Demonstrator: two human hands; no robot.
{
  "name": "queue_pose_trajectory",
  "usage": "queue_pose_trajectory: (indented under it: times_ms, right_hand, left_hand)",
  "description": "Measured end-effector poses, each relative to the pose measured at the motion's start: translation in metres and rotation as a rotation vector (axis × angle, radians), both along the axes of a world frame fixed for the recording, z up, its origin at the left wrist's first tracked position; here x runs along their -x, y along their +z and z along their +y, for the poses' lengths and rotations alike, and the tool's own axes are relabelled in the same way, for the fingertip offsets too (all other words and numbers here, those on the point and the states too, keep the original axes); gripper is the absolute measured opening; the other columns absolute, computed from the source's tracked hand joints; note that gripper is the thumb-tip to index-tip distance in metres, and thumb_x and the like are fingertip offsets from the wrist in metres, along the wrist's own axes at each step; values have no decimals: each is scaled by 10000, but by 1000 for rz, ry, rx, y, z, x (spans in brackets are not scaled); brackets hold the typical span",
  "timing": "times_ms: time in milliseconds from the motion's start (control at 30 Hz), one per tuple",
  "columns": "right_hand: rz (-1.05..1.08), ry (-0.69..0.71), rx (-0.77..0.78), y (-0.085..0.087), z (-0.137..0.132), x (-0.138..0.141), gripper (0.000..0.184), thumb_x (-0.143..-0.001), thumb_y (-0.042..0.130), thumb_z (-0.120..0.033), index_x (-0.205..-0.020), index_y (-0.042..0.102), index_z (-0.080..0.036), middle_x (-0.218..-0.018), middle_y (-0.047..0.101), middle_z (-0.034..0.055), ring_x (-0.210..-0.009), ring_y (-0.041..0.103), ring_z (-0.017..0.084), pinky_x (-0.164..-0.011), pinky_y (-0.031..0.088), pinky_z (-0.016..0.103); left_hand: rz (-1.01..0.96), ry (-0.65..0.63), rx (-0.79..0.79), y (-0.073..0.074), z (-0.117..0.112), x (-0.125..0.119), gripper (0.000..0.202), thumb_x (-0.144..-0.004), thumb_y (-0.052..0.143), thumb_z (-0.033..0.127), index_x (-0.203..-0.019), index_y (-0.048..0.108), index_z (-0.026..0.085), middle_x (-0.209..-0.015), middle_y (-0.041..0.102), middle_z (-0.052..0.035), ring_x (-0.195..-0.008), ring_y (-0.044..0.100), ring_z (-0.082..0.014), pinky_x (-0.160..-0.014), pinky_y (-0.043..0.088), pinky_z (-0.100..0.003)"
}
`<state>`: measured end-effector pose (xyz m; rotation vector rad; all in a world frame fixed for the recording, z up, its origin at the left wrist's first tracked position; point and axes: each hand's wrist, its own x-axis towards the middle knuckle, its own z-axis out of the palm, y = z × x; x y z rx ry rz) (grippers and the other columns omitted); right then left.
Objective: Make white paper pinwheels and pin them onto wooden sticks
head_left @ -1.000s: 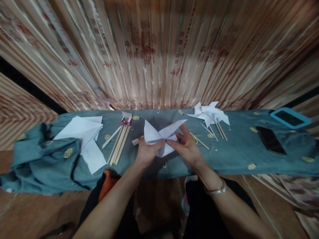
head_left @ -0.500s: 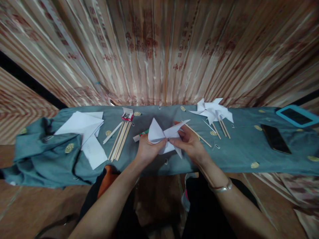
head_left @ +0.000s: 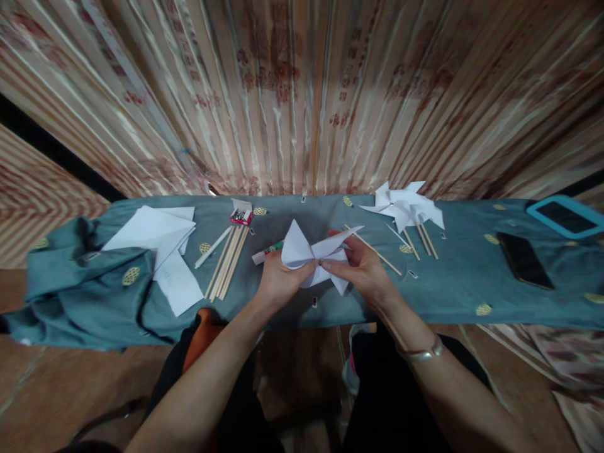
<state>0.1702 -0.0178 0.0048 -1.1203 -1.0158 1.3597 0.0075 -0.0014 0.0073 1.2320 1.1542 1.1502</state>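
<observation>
A half-folded white paper pinwheel (head_left: 302, 248) is held above the blue cloth (head_left: 462, 277) at the middle. My left hand (head_left: 278, 283) pinches its centre from the left. My right hand (head_left: 363, 270) pinches the centre from the right, fingers closed on the paper flaps. A wooden stick (head_left: 375, 251) lies just behind my right hand. A glue stick (head_left: 264, 255) lies behind my left hand.
Finished white pinwheels on sticks (head_left: 406, 207) lie at the back right. A bundle of wooden sticks (head_left: 226, 261), a small box of pins (head_left: 240, 215) and white paper sheets (head_left: 155, 236) lie left. A dark phone (head_left: 523, 259) and a blue-cased tablet (head_left: 564, 215) lie far right.
Both hands keep hold of the pinwheel at its centre. A lower paper flap has swung out to the right under my right hand. The view has shifted slightly.
</observation>
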Motion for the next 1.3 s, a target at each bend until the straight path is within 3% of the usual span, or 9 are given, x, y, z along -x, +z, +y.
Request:
queue_pose_trajectory:
  times_ms: [333, 533, 800, 1300]
  right_hand:
    - [-35, -32, 36, -5, -1, 2, 625, -555, 886, -344, -1100, 602, -227, -846, 741, 13, -769, 707, 236, -708, 579, 379]
    - [-23, -6, 33, -1, 0, 2, 566, -562, 881, -334, -1045, 606, -222, -829, 747, 6, -724, 706, 208, -674, 583, 341]
    - [-53, 8, 24, 1, -1, 2, 534, -554, 885, -355, -996, 616, -224, -844, 761, 17, -734, 721, 222, -680, 595, 352]
    - [-134, -11, -41, -12, 0, 0, 394, -584, 848, -381, -897, 685, -208, -847, 763, 30, -767, 712, 221, -759, 588, 379]
  left_hand:
    - [139, -31, -141, -8, 0, 4, 142, -652, 736, 307, -634, 695, 172, -665, 722, -61, -624, 666, -221, -586, 531, -281]
    - [184, -104, -224, -7, 1, 8, 161, -684, 693, 314, -710, 708, 157, -724, 741, -69, -652, 682, -224, -586, 540, -280]
    - [88, -100, -84, -9, 2, 8, 170, -632, 744, 256, -756, 712, 145, -735, 753, -57, -670, 690, -219, -619, 564, -285]
    - [112, -131, -55, -8, 2, 9, 142, -652, 747, 244, -739, 729, 133, -701, 737, -56, -626, 668, -198, -575, 525, -256]
